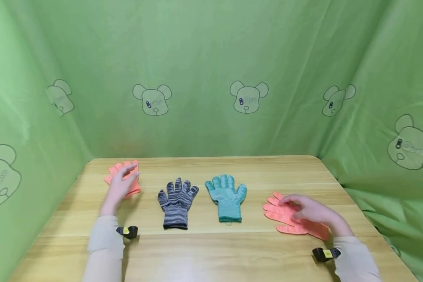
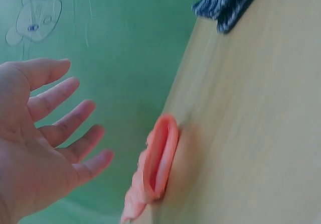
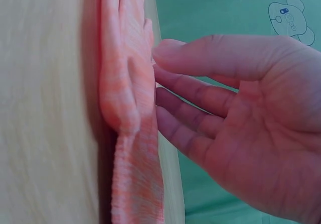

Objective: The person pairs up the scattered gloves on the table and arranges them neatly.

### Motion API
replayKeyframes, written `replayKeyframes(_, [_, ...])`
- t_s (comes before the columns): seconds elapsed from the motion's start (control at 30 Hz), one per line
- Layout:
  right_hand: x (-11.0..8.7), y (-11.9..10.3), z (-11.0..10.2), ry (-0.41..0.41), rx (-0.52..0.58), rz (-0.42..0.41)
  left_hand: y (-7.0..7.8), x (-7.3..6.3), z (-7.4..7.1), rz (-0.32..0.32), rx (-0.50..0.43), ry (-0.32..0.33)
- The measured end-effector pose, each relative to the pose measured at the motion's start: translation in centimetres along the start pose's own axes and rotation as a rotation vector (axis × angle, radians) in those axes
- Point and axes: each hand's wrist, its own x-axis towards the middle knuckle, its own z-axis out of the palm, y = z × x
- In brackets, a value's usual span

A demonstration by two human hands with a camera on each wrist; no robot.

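Observation:
My left hand [image 1: 118,188] hovers above a coral-orange knit glove [image 1: 133,190] at the table's far left. In the left wrist view its fingers are spread and apart from the glove, whose cuff opening [image 2: 161,158] faces the camera. My right hand [image 1: 313,209] is over a second coral-orange glove [image 1: 275,213], lying flat with fingers toward the left. The right wrist view shows relaxed, slightly bent fingers [image 3: 193,93] at that glove's upper surface; whether they touch it I cannot tell. Between the hands lie a grey-black striped glove [image 1: 177,205] and a teal glove [image 1: 228,196].
All the gloves lie on a light wood-grain table [image 1: 204,254]. Green curtains [image 1: 204,133] printed with bear heads hang behind it and at both sides. Each wrist carries a black camera strap, the left one [image 1: 129,232] and the right one [image 1: 322,254].

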Motion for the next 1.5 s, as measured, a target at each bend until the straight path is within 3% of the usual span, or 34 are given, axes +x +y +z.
replayKeyframes(0.47, [-0.1, 0.1, 0.1, -0.007, 0.001, 0.01, -2.3, -0.3, -1.7, -0.09, 0.001, 0.016])
replayKeyframes(0.87, [0.2, -0.2, 0.6, 0.007, -0.022, -0.03, -3.2, -0.2, -1.6, -0.122, 0.0, -0.091])
replayKeyframes(1.3, [0.3, -0.9, 1.1, 0.039, -0.13, 0.037, -3.4, -0.4, -1.7, -0.191, 0.092, -0.168])
replayKeyframes(1.5, [0.3, -1.2, 1.3, 0.041, -0.098, 0.069, -3.5, -0.5, -1.6, -0.206, 0.125, -0.17])
